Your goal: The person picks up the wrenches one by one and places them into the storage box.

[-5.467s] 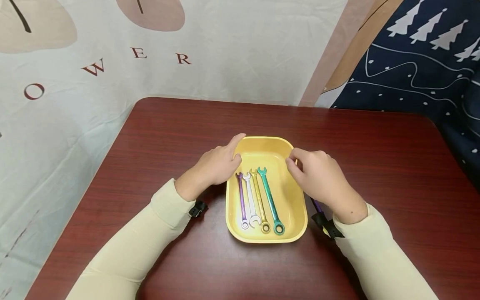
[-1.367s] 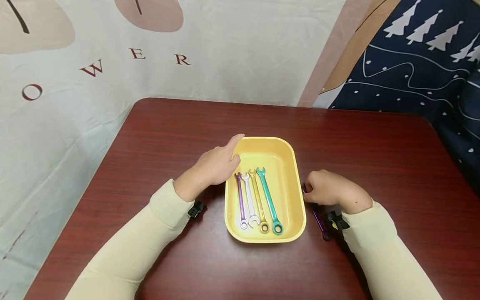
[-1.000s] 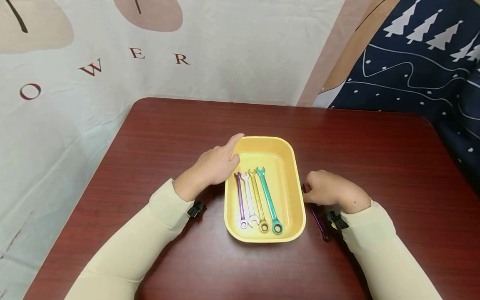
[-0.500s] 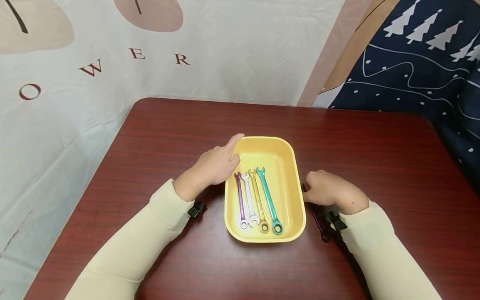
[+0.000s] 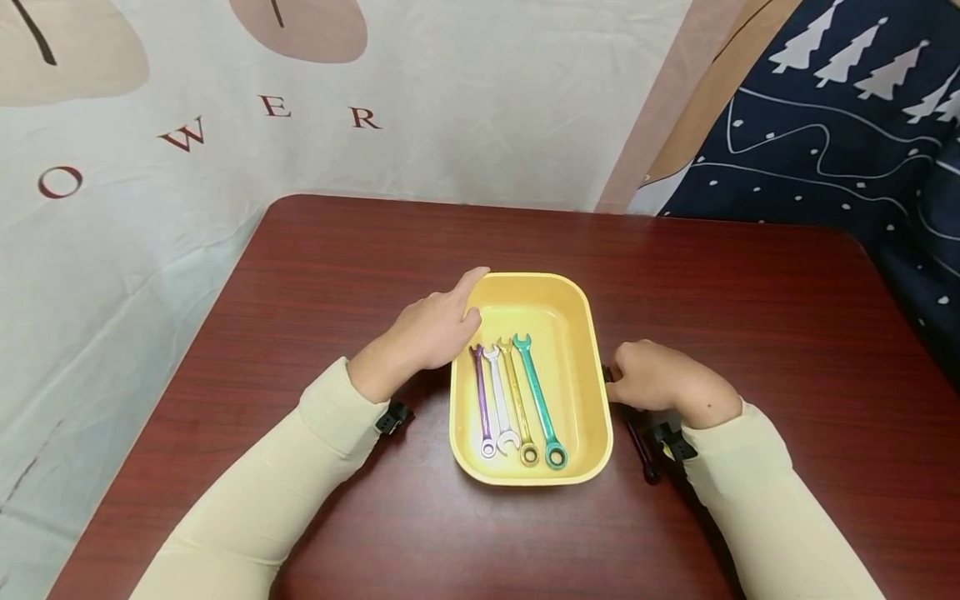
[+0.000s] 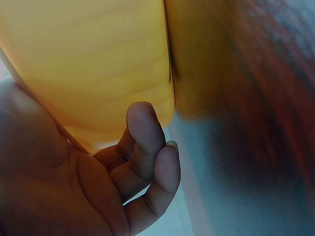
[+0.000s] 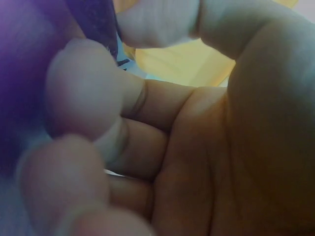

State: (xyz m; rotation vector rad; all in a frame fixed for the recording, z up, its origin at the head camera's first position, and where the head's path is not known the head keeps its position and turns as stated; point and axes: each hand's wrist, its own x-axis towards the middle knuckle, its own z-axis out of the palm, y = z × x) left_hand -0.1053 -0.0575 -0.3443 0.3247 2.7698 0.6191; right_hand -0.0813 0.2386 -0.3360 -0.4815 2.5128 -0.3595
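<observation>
A yellow tray (image 5: 581, 375) stands mid-table in the head view. In it lie a purple wrench (image 5: 482, 400), a silver wrench (image 5: 498, 396), a gold wrench (image 5: 517, 400) and a teal wrench (image 5: 538, 400), side by side with open ends away from me. My left hand (image 5: 438, 327) holds the tray's left wall, thumb over the rim; the left wrist view shows its other fingers curled outside the wall. Just right of the tray, my right hand (image 5: 663, 379) pinches another, dark purple wrench (image 5: 642, 450) between thumb and fingers. Its upper end is mostly hidden by the hand.
The dark red wooden table (image 5: 360, 250) ends at a pale printed cloth (image 5: 480, 125) behind, with a navy tree-patterned cloth (image 5: 810, 150) at the back right. Black wrist straps (image 5: 393, 418) sit below both sleeves.
Since the oldest frame, my right hand has moved down and right, from over the tray's right rim to beside its wall. In the last second, the dark wrench has turned slightly. The left hand stays put.
</observation>
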